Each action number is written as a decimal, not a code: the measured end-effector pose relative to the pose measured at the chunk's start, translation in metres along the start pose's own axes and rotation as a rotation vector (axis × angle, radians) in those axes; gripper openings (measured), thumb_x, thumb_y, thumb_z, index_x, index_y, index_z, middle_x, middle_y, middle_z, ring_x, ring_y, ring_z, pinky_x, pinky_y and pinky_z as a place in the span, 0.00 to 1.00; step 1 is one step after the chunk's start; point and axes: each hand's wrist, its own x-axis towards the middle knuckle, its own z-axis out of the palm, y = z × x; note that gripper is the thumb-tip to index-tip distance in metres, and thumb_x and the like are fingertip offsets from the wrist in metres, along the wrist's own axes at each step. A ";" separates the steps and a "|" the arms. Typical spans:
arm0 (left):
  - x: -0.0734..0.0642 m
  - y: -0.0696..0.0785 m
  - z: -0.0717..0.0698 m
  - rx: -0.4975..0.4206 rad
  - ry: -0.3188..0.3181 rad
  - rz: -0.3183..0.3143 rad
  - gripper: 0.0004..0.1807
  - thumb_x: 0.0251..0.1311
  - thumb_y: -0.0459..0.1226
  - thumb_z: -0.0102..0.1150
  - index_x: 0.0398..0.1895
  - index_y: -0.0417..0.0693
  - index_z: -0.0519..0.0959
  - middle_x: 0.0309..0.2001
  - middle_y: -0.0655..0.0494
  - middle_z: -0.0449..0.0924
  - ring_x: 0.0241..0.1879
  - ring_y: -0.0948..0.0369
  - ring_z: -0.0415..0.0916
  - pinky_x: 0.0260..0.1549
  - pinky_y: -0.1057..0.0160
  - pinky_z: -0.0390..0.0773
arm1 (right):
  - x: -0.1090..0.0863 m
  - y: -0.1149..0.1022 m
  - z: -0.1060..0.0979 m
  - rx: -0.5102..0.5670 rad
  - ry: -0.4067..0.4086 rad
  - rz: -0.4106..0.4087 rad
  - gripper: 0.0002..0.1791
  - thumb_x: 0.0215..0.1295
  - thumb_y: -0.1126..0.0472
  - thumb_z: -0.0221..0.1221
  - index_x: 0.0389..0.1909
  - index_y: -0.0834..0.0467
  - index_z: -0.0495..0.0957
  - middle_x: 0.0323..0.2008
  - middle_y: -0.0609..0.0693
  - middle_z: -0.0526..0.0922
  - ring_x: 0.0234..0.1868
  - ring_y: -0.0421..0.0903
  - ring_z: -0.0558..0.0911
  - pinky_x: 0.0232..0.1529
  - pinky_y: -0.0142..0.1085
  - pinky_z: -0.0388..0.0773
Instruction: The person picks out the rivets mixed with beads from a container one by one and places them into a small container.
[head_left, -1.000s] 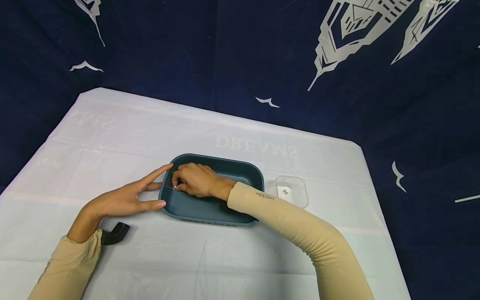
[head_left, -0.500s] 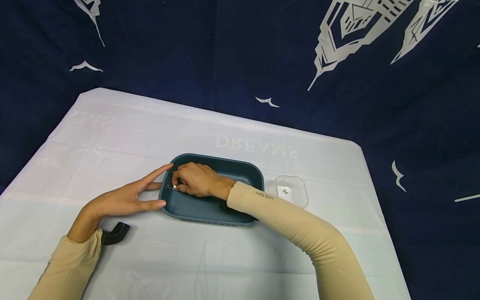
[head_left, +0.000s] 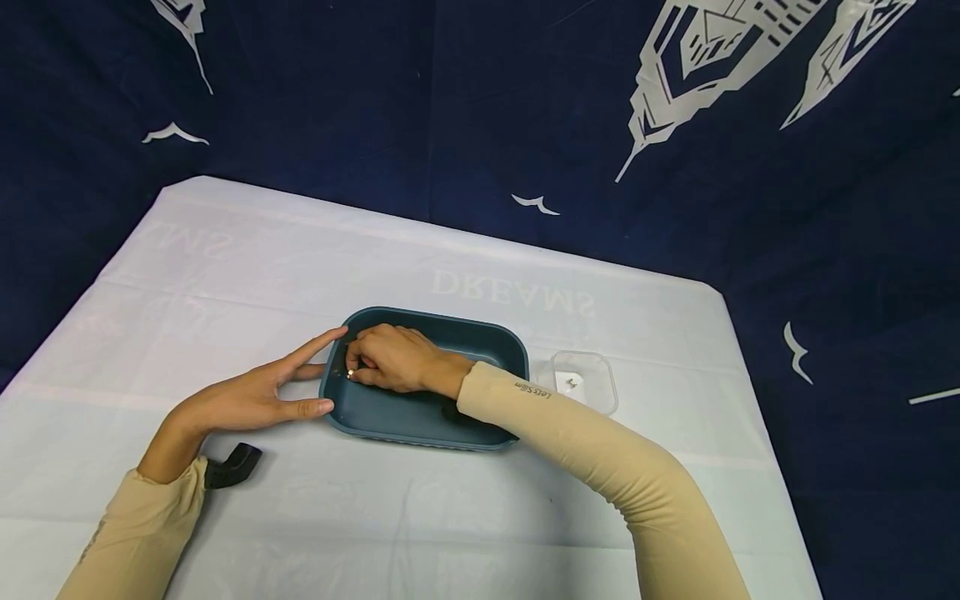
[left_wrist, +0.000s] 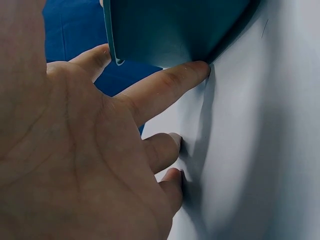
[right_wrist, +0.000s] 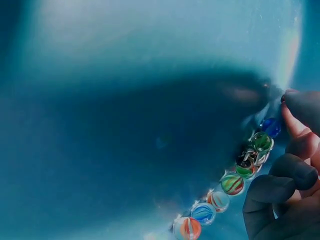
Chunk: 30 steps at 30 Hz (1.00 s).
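Observation:
A dark teal tray (head_left: 397, 421) with rounded corners sits on the white cloth. My left hand (head_left: 251, 400) has its fingers spread, with thumb and fingertips against the tray's left end. Inside that same end, my right hand (head_left: 393, 358) is bent down with curled fingers, thumb and index tips meeting at a small shiny piece (head_left: 350, 375). What this piece is, I cannot tell. In the right wrist view, a row of several coloured glass marbles (right_wrist: 232, 184) with silvery bits between them runs along the tray beside my fingers. The head view has the row hidden.
A clear square plastic box (head_left: 602, 383) stands right of the tray, with a white card (head_left: 566, 383) and a tiny metallic item in it. A black curved piece (head_left: 238, 465) sticks out by my left sleeve. Behind the table hangs a dark blue printed cloth (head_left: 337, 125).
Both hands and the tray stay nearly in place; the whole view shifts very slightly. My right fingertips remain at the same spot in the tray.

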 end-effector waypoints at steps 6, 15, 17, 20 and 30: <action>0.000 0.000 0.000 0.004 0.000 0.002 0.50 0.68 0.46 0.62 0.80 0.75 0.37 0.70 0.32 0.65 0.71 0.37 0.61 0.59 0.24 0.58 | -0.002 0.001 -0.003 -0.002 -0.001 -0.002 0.08 0.72 0.51 0.60 0.40 0.50 0.84 0.29 0.42 0.75 0.27 0.35 0.72 0.26 0.26 0.68; 0.000 0.001 0.000 -0.001 -0.003 -0.004 0.49 0.69 0.46 0.61 0.80 0.75 0.37 0.70 0.33 0.66 0.72 0.36 0.59 0.60 0.24 0.57 | -0.005 0.000 -0.006 0.007 0.008 -0.021 0.08 0.72 0.52 0.60 0.40 0.50 0.83 0.29 0.42 0.75 0.26 0.34 0.72 0.26 0.25 0.68; 0.000 0.001 0.000 -0.001 -0.003 -0.004 0.49 0.69 0.46 0.61 0.80 0.75 0.37 0.70 0.33 0.66 0.72 0.36 0.60 0.60 0.25 0.58 | -0.007 0.000 -0.008 0.011 0.014 -0.026 0.07 0.72 0.52 0.60 0.40 0.50 0.84 0.29 0.42 0.75 0.26 0.35 0.72 0.26 0.25 0.67; 0.000 0.001 0.000 -0.001 -0.004 -0.003 0.49 0.69 0.46 0.61 0.80 0.75 0.38 0.70 0.33 0.66 0.72 0.36 0.60 0.60 0.25 0.58 | -0.010 0.000 -0.011 0.018 0.023 -0.034 0.07 0.72 0.53 0.60 0.40 0.51 0.83 0.28 0.43 0.74 0.27 0.35 0.72 0.26 0.25 0.66; 0.000 0.000 0.000 0.005 -0.006 0.011 0.49 0.69 0.46 0.61 0.81 0.74 0.38 0.70 0.34 0.66 0.72 0.37 0.61 0.60 0.26 0.59 | -0.022 0.002 -0.023 0.019 0.028 -0.039 0.08 0.73 0.53 0.59 0.41 0.51 0.84 0.30 0.43 0.76 0.27 0.35 0.72 0.28 0.25 0.67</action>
